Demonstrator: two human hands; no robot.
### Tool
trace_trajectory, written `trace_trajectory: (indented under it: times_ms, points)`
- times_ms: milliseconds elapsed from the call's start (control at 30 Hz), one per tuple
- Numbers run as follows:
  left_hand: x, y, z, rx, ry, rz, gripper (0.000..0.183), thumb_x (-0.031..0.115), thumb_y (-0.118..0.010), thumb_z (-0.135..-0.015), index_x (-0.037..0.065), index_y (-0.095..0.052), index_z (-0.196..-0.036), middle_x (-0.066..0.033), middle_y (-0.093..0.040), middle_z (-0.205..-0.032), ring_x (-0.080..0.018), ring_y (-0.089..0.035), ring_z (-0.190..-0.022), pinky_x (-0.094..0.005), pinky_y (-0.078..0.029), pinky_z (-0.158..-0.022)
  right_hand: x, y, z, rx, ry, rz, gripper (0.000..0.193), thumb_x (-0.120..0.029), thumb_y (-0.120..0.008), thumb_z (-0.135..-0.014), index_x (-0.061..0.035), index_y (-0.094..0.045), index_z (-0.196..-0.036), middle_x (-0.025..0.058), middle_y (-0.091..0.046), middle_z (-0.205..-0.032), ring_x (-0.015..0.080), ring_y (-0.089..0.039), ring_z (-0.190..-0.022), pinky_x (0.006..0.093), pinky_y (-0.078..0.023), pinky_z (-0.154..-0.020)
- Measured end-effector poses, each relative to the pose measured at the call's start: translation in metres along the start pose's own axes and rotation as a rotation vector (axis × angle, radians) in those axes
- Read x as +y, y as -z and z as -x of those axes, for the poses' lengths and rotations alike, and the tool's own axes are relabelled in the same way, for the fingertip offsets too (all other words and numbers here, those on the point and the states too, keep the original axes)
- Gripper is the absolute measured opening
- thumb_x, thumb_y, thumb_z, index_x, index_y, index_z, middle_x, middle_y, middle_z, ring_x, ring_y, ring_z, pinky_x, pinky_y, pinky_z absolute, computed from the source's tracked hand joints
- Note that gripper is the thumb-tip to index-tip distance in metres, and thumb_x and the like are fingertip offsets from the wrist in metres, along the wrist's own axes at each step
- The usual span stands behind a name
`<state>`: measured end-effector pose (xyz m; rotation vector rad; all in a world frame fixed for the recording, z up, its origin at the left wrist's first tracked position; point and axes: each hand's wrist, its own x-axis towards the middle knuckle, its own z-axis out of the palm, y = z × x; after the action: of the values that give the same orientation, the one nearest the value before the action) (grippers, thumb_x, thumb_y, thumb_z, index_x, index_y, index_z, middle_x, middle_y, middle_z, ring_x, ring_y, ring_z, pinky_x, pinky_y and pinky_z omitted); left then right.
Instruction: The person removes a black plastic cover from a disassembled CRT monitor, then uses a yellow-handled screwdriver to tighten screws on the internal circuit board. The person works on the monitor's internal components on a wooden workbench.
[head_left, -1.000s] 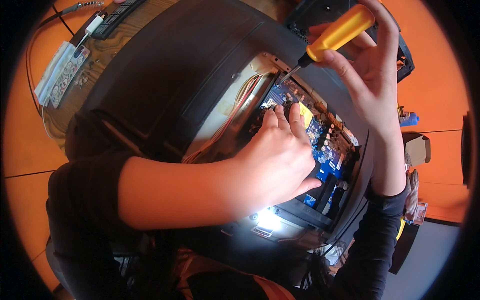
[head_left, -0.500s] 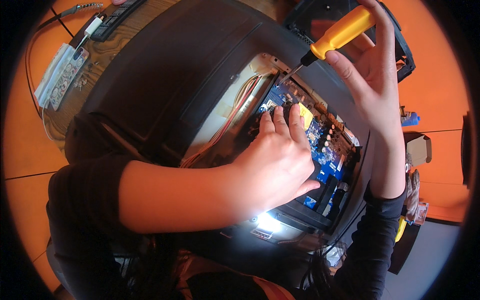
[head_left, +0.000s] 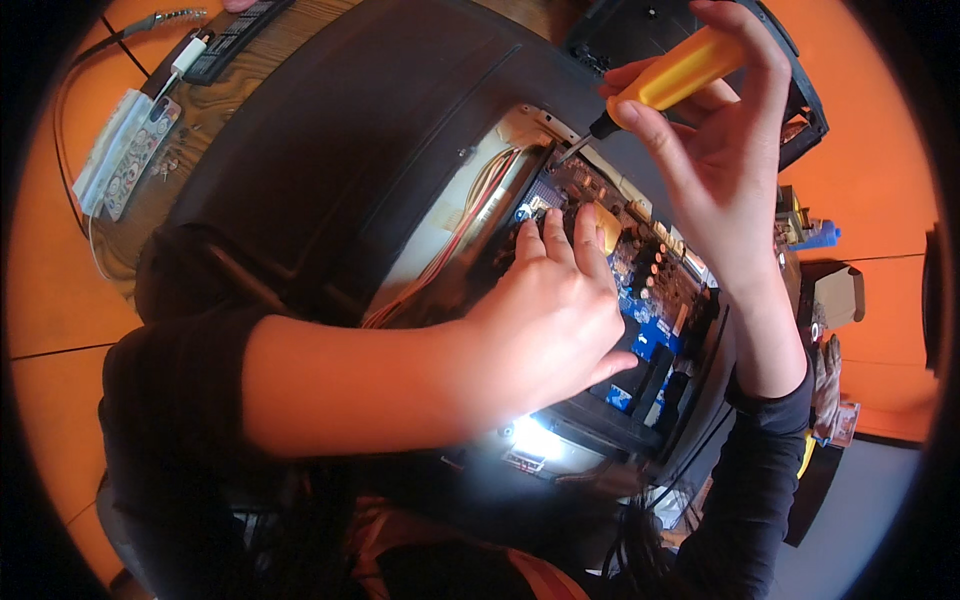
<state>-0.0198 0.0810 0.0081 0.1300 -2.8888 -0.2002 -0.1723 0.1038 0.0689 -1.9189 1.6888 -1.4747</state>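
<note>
A yellow-handled screwdriver (head_left: pixel 682 72) is gripped in my right hand (head_left: pixel 728 190), with thumb and fingers around the handle. It slants down to the left, and its tip meets the upper left corner of a blue circuit board (head_left: pixel 655 328). My left hand (head_left: pixel 560 320) lies over the middle of this board, fingers stretched out and pressing on it beside a yellow block (head_left: pixel 607 228). The board sits in the opened back of a large black casing (head_left: pixel 380 140). Whatever screw is under the tip is too small to make out.
A bundle of coloured wires (head_left: pixel 450 240) runs along the board's left side. Bright light (head_left: pixel 535 440) glares below it. Beyond my right hand stands a black plastic frame (head_left: pixel 805 110). A patterned phone case (head_left: pixel 142 160), a white cable and a black remote-like bar (head_left: pixel 237 40) lie upper left.
My right hand has moved slightly left and down the screwdriver, its fingers now curled further around the handle. The tip stays at the same corner. My left hand has hardly shifted.
</note>
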Motion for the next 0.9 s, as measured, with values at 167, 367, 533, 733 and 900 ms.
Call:
trace_trajectory:
  times_ms: [167,367,533,733,900]
  points:
    - [-0.009,0.012,-0.004,-0.179,0.017,0.109,0.079,0.050,-0.055,-0.087,-0.023,-0.048,-0.116,-0.0395,-0.047,-0.124,-0.0445,-0.053,-0.114,-0.0425,-0.044,-0.098,0.006,0.009,0.004,0.030,0.052,0.037,0.060,0.004,-0.059,-0.086,-0.0116,-0.028,-0.135,0.0142,-0.046,-0.123,0.0254,-0.059,-0.105,0.0343,-0.054,-0.084]
    - [-0.062,0.067,0.034,0.367,0.113,0.159,0.040,0.026,-0.062,-0.087,0.001,-0.059,-0.119,-0.0206,-0.055,-0.127,-0.0320,-0.056,-0.115,-0.0383,-0.044,-0.097,0.018,0.113,0.043,0.460,-0.115,-0.284,0.056,-0.011,-0.060,-0.091,-0.0094,-0.024,-0.134,0.0250,-0.055,-0.123,0.0289,-0.060,-0.109,0.0401,-0.049,-0.097]
    - [-0.063,0.084,0.097,0.157,0.202,0.245,0.044,0.014,-0.074,-0.073,0.003,-0.063,-0.114,-0.0150,-0.059,-0.116,-0.0302,-0.054,-0.111,-0.0368,-0.042,-0.095,0.064,0.175,0.141,0.541,-0.274,-1.276,0.036,-0.005,-0.051,-0.094,0.0090,-0.043,-0.127,0.0259,-0.050,-0.127,0.0292,-0.054,-0.118,0.0311,-0.051,-0.097]
    - [-0.083,0.062,0.114,0.257,0.243,0.340,0.027,0.015,-0.070,-0.078,0.003,-0.066,-0.102,-0.0136,-0.060,-0.104,-0.0303,-0.056,-0.101,-0.0366,-0.044,-0.089,0.108,0.189,0.220,0.427,-0.197,-1.584,0.046,-0.004,-0.043,-0.097,0.0067,-0.031,-0.139,0.0229,-0.044,-0.137,0.0243,-0.052,-0.119,0.0291,-0.044,-0.100]
    - [-0.109,0.043,0.119,0.390,0.318,0.303,0.013,0.014,-0.066,-0.081,0.002,-0.064,-0.087,-0.0114,-0.058,-0.089,-0.0293,-0.053,-0.090,-0.0378,-0.043,-0.079,0.130,0.159,0.233,0.906,-0.433,-1.137,0.046,-0.002,-0.043,-0.096,0.0053,-0.031,-0.140,0.0210,-0.044,-0.138,0.0222,-0.053,-0.117,0.0272,-0.046,-0.095]
